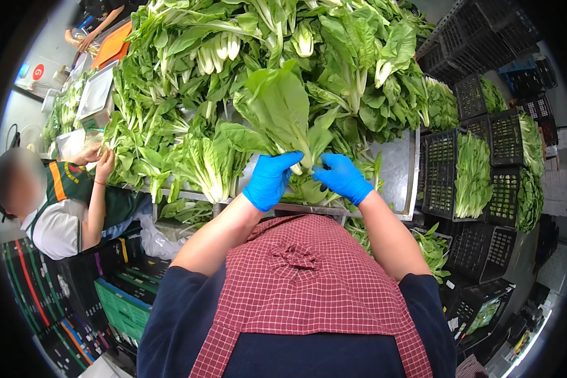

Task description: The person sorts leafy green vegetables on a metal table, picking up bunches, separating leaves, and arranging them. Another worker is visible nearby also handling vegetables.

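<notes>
My left hand (270, 182), in a blue disposable glove, is closed around the lower stems of a leafy green vegetable (283, 104) whose broad leaves point away from me. Beside the stem's pale base, my right hand (342, 176), gloved alike, has its thumb and fingertips at the stalks; part of its grip is hidden. Below both hands is the metal table's front edge, with loose leaves on it. A bunch of the same greens (209, 165) lies just left of my left hand, and a large heap of them (264, 42) spreads beyond.
A metal table (399, 165) with a raised rim holds the greens. Black plastic crates (439, 172) packed with greens stand at the right. At the left, a co-worker (68, 203) handles greens. A green crate (123, 307) and black crates are low at the left.
</notes>
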`<state>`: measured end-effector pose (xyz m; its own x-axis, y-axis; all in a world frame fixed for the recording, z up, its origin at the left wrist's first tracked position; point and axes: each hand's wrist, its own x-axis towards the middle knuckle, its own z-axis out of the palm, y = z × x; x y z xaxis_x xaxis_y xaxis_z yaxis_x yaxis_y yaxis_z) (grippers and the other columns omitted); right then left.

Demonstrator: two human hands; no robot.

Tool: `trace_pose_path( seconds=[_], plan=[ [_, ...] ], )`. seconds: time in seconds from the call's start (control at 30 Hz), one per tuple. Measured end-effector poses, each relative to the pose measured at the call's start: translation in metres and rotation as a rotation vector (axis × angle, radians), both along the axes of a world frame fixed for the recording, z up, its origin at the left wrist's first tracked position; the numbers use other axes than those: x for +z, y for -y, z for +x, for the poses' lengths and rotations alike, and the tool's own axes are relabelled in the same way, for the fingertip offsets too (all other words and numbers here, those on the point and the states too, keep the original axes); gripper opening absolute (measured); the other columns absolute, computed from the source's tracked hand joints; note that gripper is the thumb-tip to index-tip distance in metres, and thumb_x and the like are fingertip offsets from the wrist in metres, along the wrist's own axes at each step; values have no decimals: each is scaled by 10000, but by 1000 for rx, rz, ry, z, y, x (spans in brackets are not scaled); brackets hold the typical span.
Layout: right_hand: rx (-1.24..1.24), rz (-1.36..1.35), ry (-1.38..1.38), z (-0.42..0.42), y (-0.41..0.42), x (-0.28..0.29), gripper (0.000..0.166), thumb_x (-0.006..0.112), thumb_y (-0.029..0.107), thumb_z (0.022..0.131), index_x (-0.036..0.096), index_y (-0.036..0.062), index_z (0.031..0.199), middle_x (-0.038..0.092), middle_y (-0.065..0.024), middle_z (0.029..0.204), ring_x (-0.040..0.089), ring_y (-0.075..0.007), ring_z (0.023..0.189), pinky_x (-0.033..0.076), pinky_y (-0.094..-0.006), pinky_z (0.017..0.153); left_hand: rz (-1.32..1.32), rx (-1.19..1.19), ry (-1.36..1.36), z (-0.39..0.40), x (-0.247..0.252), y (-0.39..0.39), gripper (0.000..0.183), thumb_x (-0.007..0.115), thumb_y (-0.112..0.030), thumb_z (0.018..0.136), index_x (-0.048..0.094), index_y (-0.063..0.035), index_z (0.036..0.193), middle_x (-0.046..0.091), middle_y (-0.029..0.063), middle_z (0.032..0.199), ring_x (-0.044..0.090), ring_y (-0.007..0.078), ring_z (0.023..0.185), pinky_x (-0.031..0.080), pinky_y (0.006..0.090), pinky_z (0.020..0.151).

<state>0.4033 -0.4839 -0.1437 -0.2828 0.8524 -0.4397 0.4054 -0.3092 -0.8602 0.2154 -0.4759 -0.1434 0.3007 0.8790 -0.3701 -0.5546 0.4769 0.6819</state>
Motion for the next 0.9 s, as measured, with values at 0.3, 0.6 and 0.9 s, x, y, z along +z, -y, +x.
trace_pose_path(
  seconds=[0.3, 0.6, 0.9],
  plan=[
    [48, 562, 343, 13, -13, 10, 291, 697, 293, 774, 650, 98, 985, 655, -135, 899, 633, -343, 832, 508, -417, 718, -29, 41, 2, 1, 11, -4, 323, 631, -37, 876, 573, -33, 1193, 633, 83, 1121, 613, 196, 1027, 483, 323, 910],
    [369, 581, 708, 10, -12, -17, 241, 654, 331, 811, 668, 147, 966, 663, -100, 895, 651, -329, 805, 522, -428, 696, -56, 124, 9, 12, 16, -5, 157, 656, -45, 859, 643, -40, 1016, 658, 59, 903, 617, 160, 839, 477, 303, 778],
    [-535, 472, 433, 81, -95, 44, 276, 740, 274, 770, 627, 49, 883, 666, -111, 798, 619, -191, 707, 503, -318, 687, -77, 149, 95, 7, 12, -12, 227, 608, -26, 890, 614, -8, 1117, 666, 65, 982, 635, 163, 900, 501, 287, 799]
  ],
)
